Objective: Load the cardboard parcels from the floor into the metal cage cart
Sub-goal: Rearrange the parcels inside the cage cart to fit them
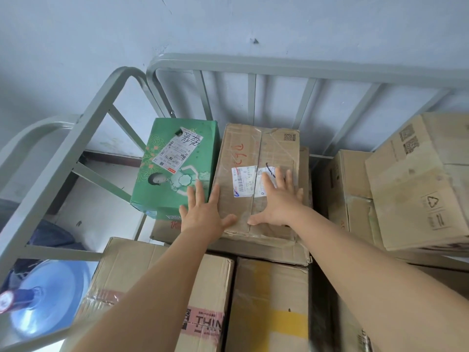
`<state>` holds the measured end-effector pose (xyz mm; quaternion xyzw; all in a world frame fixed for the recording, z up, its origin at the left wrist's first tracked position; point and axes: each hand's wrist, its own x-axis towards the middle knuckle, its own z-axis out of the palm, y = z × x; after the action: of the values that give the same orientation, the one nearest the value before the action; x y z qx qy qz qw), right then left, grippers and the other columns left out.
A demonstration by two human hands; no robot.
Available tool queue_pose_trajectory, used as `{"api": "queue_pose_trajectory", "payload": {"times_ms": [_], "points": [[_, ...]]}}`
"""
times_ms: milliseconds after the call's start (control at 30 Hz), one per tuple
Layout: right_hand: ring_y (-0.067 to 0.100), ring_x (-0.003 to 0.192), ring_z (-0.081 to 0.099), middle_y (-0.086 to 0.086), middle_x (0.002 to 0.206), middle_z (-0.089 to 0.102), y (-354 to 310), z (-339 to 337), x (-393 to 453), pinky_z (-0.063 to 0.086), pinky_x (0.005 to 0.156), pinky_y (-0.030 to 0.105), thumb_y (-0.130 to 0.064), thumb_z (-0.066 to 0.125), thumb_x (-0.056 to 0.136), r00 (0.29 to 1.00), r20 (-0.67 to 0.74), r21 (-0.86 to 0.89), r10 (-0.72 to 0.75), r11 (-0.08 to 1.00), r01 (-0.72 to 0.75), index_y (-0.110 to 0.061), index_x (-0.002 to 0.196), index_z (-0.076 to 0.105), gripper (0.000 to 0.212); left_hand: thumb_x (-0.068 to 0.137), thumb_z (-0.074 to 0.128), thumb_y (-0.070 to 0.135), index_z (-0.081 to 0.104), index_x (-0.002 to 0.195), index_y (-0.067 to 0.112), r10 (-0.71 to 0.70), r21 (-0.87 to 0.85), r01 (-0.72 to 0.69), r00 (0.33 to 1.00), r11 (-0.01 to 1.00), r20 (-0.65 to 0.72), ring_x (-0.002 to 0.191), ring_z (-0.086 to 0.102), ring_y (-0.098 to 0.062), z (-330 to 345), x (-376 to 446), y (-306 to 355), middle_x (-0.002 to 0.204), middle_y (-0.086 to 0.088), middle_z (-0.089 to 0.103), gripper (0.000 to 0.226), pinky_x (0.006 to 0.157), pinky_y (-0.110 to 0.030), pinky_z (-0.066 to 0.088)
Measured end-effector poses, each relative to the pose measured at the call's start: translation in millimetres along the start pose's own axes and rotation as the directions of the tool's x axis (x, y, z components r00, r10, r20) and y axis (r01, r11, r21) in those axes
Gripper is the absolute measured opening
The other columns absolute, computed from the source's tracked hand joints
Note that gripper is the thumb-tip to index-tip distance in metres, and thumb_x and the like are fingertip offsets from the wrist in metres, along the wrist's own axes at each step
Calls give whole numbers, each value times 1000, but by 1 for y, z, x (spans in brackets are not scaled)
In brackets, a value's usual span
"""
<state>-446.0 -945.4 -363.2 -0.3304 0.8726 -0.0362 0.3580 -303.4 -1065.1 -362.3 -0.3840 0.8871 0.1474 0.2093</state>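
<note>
A brown cardboard parcel [251, 158] with a white label and red scribble lies on top of the stack inside the grey metal cage cart [253, 66]. My left hand [203, 212] lies flat with straight fingers at the parcel's near left corner, also touching the green box [175, 163] beside it. My right hand [279, 199] presses flat on the parcel's top, over the label. Several more cardboard parcels fill the cart: one with pink tape [152, 288] and one with yellow tape [269, 308] nearest me, and others at the right [418, 179].
The cart's side rails [76, 148] rise at the left and its back rail stands against a pale blue wall. Outside the cart at the lower left stands a blue water bottle [45, 295]. White floor shows through the left bars.
</note>
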Motion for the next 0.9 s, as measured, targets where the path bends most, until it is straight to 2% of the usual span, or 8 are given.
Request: {"api": "queue_pose_trajectory", "payload": {"times_ms": [200,367,500,600,800,900], "points": [[23,145,-25,1,160,-24,4,-1,-36,-3,119,51,-59,73,73,998,-68,87,5,996,1,-22,155,-8,121,88,53,62,-3,155,29,34,-55,-33,999,998,6,149,-10,-29,-1,-27,6,162,-12,-12,94,120,-48,9],[21,150,-5,4,163,-4,18,0,-95,7,120,44,-59,62,83,973,-220,147,75,988,-43,-15,156,2,103,92,50,57,0,156,26,147,-174,-150,989,973,-30,150,-3,-25,-7,-72,40,163,-9,-2,87,118,-43,9],[23,147,15,6,160,18,33,-12,-153,18,118,38,-49,55,92,913,-383,182,141,980,-75,-10,153,17,82,94,49,52,11,155,21,295,-281,-309,951,908,-93,147,15,-26,-14,-106,80,160,-9,15,79,118,-43,22],[23,143,26,6,156,28,49,-17,-198,25,116,37,-47,54,93,858,-476,219,195,971,-99,-10,150,26,73,96,47,51,13,155,19,390,-326,-394,917,859,-79,143,25,-28,-17,-134,111,158,-9,23,75,114,-43,28],[27,137,36,5,150,37,101,-13,-279,32,111,40,-45,56,92,771,-503,363,390,905,-221,-12,145,35,66,98,45,47,11,156,19,533,-355,-508,846,784,-34,140,34,-24,-5,-194,167,157,-8,27,73,109,-37,33],[25,139,34,5,152,34,139,-10,-313,30,112,40,-42,55,93,738,-481,416,473,864,-283,-12,148,31,67,97,45,49,10,156,21,567,-388,-516,824,764,20,136,41,-24,9,-219,193,156,-7,30,74,108,-38,38]]}}
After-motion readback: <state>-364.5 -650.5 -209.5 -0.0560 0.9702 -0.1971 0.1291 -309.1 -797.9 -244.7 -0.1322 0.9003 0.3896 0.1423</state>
